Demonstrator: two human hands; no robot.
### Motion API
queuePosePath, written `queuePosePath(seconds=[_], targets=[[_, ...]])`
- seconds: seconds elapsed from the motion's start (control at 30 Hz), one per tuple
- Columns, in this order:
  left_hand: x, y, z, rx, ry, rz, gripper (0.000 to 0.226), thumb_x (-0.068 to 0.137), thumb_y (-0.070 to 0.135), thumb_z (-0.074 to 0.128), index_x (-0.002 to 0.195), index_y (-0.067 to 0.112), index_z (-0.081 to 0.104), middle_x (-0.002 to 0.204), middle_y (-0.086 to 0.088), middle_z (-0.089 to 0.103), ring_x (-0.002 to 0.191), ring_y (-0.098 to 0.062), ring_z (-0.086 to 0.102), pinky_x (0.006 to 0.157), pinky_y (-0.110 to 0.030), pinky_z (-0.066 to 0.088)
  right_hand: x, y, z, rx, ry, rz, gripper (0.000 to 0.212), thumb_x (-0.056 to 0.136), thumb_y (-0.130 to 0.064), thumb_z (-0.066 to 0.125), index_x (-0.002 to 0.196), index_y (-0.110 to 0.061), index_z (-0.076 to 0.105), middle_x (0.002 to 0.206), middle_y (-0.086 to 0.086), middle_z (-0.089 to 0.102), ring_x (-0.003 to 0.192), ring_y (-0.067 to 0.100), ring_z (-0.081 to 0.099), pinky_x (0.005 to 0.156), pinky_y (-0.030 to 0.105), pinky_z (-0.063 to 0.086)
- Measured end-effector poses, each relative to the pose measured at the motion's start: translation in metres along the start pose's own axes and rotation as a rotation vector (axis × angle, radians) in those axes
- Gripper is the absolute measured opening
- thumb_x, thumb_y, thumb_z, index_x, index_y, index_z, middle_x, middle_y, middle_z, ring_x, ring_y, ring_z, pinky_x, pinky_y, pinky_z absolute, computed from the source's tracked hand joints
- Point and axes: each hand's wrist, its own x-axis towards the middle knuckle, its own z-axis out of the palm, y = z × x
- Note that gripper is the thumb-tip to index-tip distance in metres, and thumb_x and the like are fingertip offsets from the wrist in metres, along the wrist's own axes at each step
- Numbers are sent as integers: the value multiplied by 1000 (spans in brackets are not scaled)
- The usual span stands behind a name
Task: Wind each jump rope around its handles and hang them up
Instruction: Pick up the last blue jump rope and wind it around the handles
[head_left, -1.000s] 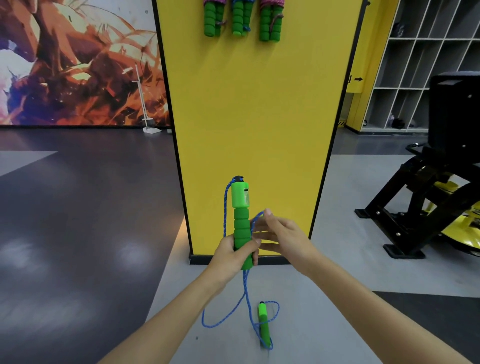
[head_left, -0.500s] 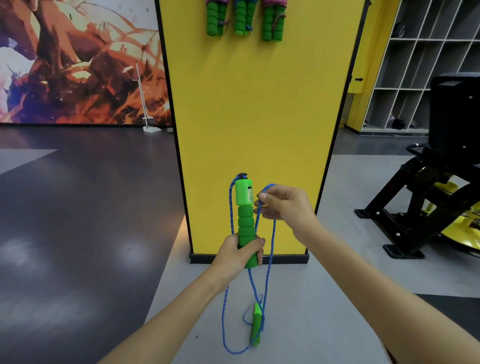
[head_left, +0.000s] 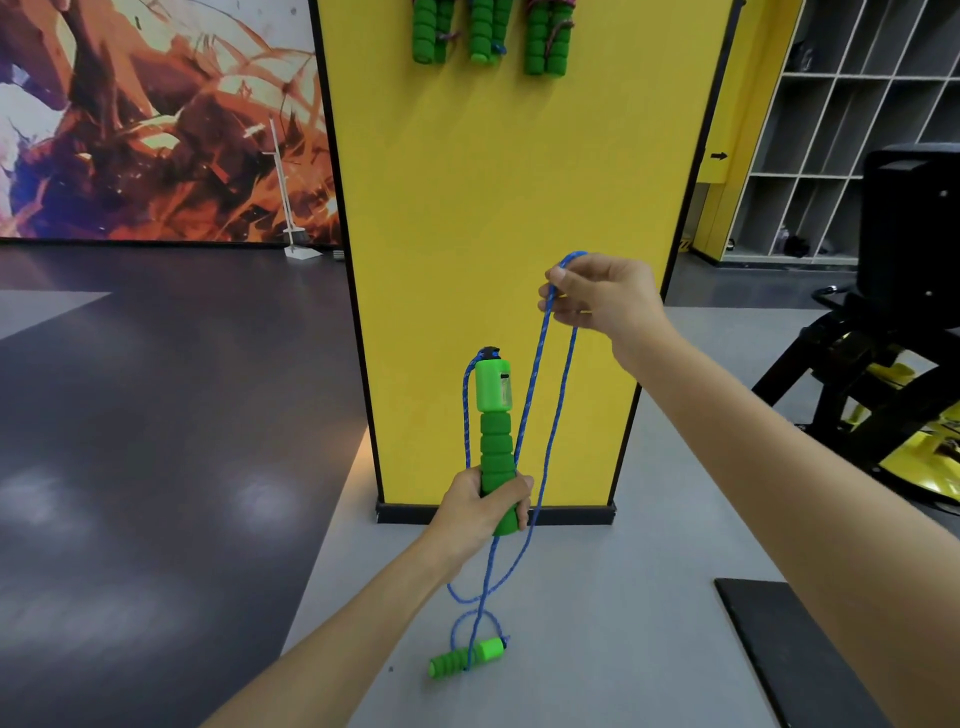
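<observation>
My left grip (head_left: 485, 501) stays clamped round the upright green handle (head_left: 496, 415). My right grip (head_left: 602, 296), pinching a loop of blue rope (head_left: 529, 389), has risen well above it since a moment ago, dragging the second handle (head_left: 467, 659) across the floor (head_left: 623, 649). Slack gathered; winding comes next, I judge.

Gym: exercise machine (head_left: 909, 234), cubbies (head_left: 831, 130), hung jump ropes (head_left: 480, 31).

Handle (head_left: 496, 415): ribbed matt foam, glossy plastic head; rope (head_left: 530, 395) braided; floor (head_left: 156, 467) glossy.
</observation>
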Motion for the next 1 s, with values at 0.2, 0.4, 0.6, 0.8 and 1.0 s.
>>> queuePosePath(seconds=[0.2, 0.4, 0.6, 0.8, 1.0], targets=[[-1, -3, -1, 29, -9, -7, 31, 93, 22, 56, 63, 12, 55, 61, -3, 55, 61, -14, 50, 73, -29, 44, 1, -6, -5, 150, -4, -2, 13, 93, -17, 58, 99, -6, 63, 91, 8, 69, 82, 20, 71, 76, 28, 56], [-3, -4, 0, 33, 9, -15, 31, 96, 15, 54, 65, 11, 54, 60, -2, 55, 60, -13, 50, 71, -28, 44, -19, 36, -5, 289, -123, 204, 41, 88, -33, 63, 123, -13, 55, 110, 7, 70, 94, 22, 71, 84, 35, 56], [-3, 0, 4, 6, 11, -8, 24, 86, 24, 58, 67, 10, 55, 61, -4, 55, 61, -9, 55, 75, -27, 43, -44, 76, 4, 234, -246, 314, 47, 84, -30, 67, 125, -11, 55, 113, 5, 70, 105, 23, 66, 81, 32, 56], [0, 6, 6, 24, 44, 29, 30, 94, 16, 56, 65, 10, 55, 59, -4, 56, 59, -15, 53, 65, -23, 45, -74, 106, 7, 117, -304, 315, 32, 87, -22, 65, 114, -5, 64, 113, 17, 68, 100, 30, 66, 91, 41, 52], [1, 11, 5, 23, 47, 60, 25, 94, 7, 54, 69, 11, 55, 57, -3, 55, 56, -13, 53, 61, -20, 46, -94, 113, 7, 205, -352, 351, 31, 86, -21, 64, 108, 0, 67, 92, 17, 68, 72, 26, 63, 79, 35, 57]])
